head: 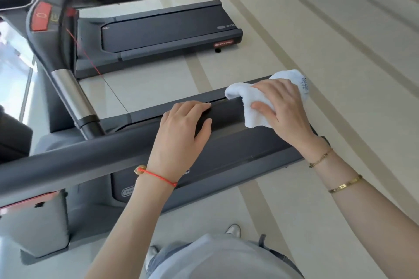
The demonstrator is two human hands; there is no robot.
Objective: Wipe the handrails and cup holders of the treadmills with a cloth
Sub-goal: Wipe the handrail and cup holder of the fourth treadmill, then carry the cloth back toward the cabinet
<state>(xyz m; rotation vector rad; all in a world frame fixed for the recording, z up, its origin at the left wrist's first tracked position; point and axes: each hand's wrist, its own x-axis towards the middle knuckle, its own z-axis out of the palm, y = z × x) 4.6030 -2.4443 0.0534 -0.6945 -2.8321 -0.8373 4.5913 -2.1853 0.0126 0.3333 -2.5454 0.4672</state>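
My right hand (281, 108) presses a white terry cloth (256, 99) over the free end of the near treadmill's black handrail (90, 156), fingers curled round the bunched fabric and thumb tucked beneath; my left hand (181, 129) sits on the same handrail just beside the cloth, toward the console, fingers nearly straight and draped over the top, thumb along the near face, holding nothing. Beyond the handrail lies the running deck (238, 154); further beyond, a second treadmill (165, 34). I judge the cloth could slide off the rounded end if I push too far, and the underside may go unwiped; the cup holders are not clearly seen from here.
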